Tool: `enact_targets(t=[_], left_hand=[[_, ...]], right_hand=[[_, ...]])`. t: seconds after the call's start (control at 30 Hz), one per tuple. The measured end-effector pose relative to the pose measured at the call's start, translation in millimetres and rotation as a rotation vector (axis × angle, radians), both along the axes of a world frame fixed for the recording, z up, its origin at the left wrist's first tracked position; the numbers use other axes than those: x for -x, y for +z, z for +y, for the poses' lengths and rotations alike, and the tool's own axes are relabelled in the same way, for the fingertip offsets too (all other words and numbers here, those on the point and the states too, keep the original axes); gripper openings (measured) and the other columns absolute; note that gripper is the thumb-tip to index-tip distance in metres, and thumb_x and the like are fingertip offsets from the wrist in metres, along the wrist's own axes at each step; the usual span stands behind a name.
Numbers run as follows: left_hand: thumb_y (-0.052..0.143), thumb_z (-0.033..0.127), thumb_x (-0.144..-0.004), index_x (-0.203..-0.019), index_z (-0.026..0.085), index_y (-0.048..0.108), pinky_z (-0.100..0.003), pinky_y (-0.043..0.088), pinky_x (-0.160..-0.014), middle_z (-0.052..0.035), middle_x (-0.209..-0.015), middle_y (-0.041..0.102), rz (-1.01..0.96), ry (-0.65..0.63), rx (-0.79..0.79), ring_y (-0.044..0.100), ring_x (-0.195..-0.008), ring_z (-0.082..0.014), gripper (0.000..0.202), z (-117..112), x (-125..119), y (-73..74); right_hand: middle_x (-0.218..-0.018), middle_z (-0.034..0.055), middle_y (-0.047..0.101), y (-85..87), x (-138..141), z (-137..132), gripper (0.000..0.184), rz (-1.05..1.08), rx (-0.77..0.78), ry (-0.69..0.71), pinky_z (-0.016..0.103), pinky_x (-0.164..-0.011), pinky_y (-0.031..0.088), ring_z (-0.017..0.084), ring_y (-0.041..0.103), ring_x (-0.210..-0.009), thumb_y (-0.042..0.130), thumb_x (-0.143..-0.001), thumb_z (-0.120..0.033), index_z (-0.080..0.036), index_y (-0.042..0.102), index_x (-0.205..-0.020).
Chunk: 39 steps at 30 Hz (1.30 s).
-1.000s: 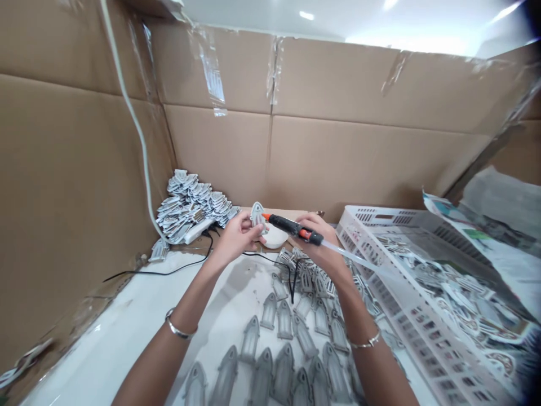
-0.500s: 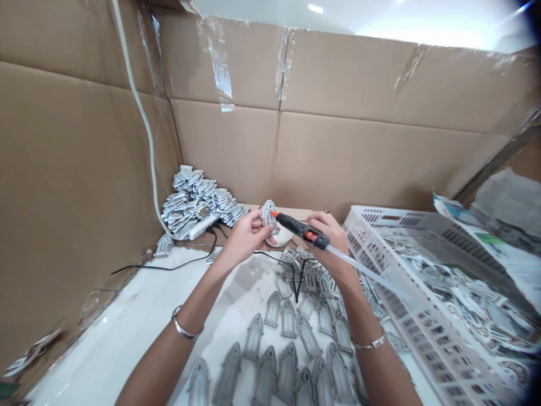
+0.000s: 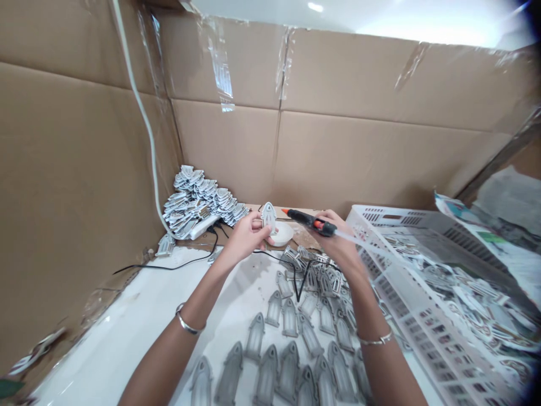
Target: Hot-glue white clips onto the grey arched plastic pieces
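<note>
- While the left hand [image 3: 247, 239] holds a grey arched cutout [image 3: 268, 216] at 12 o'clock, its fingers [image 3: 257, 224] clamped on it, the right hand [image 3: 336, 242] closes round a glue gun [image 3: 310, 221].
- The gun's nozzle [image 3: 286, 211], pointing toward 9 o'clock, could burn those fingers if the hands close too quickly.

bright overhead light, soft shadows on the white tabletop [image 3: 105, 332], curved wide-angle edges, dark right corners

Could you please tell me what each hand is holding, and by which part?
The left hand pinches an arched piece by its lower edge; the right hand grips a glue gun by its rear end.
</note>
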<state>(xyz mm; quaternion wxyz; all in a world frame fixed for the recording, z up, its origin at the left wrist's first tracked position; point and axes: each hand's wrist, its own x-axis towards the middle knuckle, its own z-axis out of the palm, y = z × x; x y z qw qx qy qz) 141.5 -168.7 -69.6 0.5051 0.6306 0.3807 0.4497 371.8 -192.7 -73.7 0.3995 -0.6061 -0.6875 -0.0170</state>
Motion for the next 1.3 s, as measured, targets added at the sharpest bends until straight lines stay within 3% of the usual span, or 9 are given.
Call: enact_targets(t=[0.17, 0.3, 0.4, 0.53, 0.67, 0.8, 0.9, 1.0, 1.3], left_hand=[[0.067, 0.024, -0.077, -0.088, 0.019, 0.047, -0.020, 0.041, -0.047, -0.0034, -0.073, 0.073, -0.001, 0.063, 0.030, 0.064, -0.052, -0.0123, 0.024, 8, -2, -7.9], [0.072, 0.031, -0.073, -0.077, 0.019, 0.048, -0.022, 0.042, -0.054, -0.0008, -0.067, 0.070, 0.015, 0.052, -0.022, 0.061, -0.054, -0.0123, 0.027, 11, -2, -9.9], [0.072, 0.036, -0.073, -0.073, 0.017, 0.055, -0.023, 0.041, -0.057, -0.0002, -0.067, 0.066, 0.037, 0.066, -0.104, 0.059, -0.059, -0.0125, 0.025, 11, 0, -8.9], [0.072, 0.042, -0.073, -0.065, 0.017, 0.057, -0.023, 0.036, -0.057, 0.0023, -0.061, 0.055, 0.086, 0.120, -0.193, 0.049, -0.059, -0.0116, 0.030, 11, 3, -7.7], [0.072, 0.045, -0.072, -0.068, 0.016, 0.060, -0.024, 0.038, -0.060, 0.0008, -0.066, 0.057, 0.056, 0.068, -0.158, 0.050, -0.062, -0.0123, 0.031, 12, 6, -4.6], [0.069, 0.040, -0.072, -0.068, 0.016, 0.062, -0.024, 0.040, -0.059, 0.0013, -0.064, 0.058, 0.031, 0.062, -0.116, 0.050, -0.060, -0.0118, 0.026, 13, 9, 0.1], [0.067, 0.034, -0.071, -0.070, 0.016, 0.065, -0.024, 0.042, -0.059, -0.0004, -0.069, 0.063, 0.007, 0.070, -0.110, 0.054, -0.064, -0.0133, 0.018, 13, 11, 2.3], [0.066, 0.033, -0.072, -0.073, 0.016, 0.067, -0.024, 0.044, -0.061, -0.0011, -0.071, 0.065, 0.003, 0.071, -0.117, 0.057, -0.066, -0.0143, 0.017, 13, 13, 3.8], [0.068, 0.031, -0.076, -0.078, 0.014, 0.070, -0.024, 0.044, -0.064, 0.0000, -0.069, 0.066, -0.013, 0.077, -0.112, 0.055, -0.063, -0.0118, 0.017, 8, 13, 6.2]], right_hand=[[-0.099, 0.0135, 0.074, -22.3, -31, 21, 0.036, -0.202, 0.457, -0.367, 0.034, -0.072, 0.046, 0.029, 0.069, -0.094, 0.059, -0.082, -0.049, -0.021, 0.073, -0.100], [-0.113, 0.0167, 0.073, -46.9, -45, 35, 0.042, -0.236, 0.681, -0.452, 0.036, -0.081, 0.049, 0.032, 0.068, -0.107, 0.056, -0.085, -0.047, -0.019, 0.072, -0.111], [-0.112, 0.0202, 0.072, -57.5, -50, 38, 0.040, -0.249, 0.729, -0.479, 0.038, -0.082, 0.051, 0.034, 0.069, -0.105, 0.061, -0.082, -0.041, -0.014, 0.073, -0.110], [-0.115, 0.0236, 0.070, -53.7, -51, 33, 0.038, -0.274, 0.693, -0.537, 0.042, -0.084, 0.050, 0.036, 0.068, -0.107, 0.059, -0.084, -0.034, -0.012, 0.073, -0.111], [-0.108, 0.0191, 0.073, -35.4, -42, 27, 0.038, -0.279, 0.597, -0.504, 0.040, -0.083, 0.050, 0.033, 0.069, -0.103, 0.053, -0.087, -0.043, -0.019, 0.073, -0.108], [-0.096, 0.0103, 0.074, -15.9, -22, 18, 0.036, -0.050, 0.278, -0.214, 0.032, -0.073, 0.047, 0.026, 0.068, -0.090, 0.056, -0.084, -0.052, -0.020, 0.070, -0.095], [-0.089, 0.0048, 0.071, -4.9, -4, 8, 0.026, 0.147, 0.073, 0.056, 0.028, -0.069, 0.045, 0.020, 0.063, -0.079, 0.060, -0.082, -0.046, -0.021, 0.066, -0.086], [-0.091, 0.0037, 0.068, 2.5, 12, -1, 0.016, 0.203, -0.003, 0.225, 0.028, -0.072, 0.045, 0.018, 0.061, -0.079, 0.062, -0.081, -0.037, -0.021, 0.065, -0.083], [-0.086, 0.0019, 0.065, 4.2, 23, -4, 0.006, 0.156, -0.004, 0.252, 0.027, -0.070, 0.041, 0.017, 0.057, -0.076, 0.060, -0.078, -0.027, -0.022, 0.063, -0.077]])
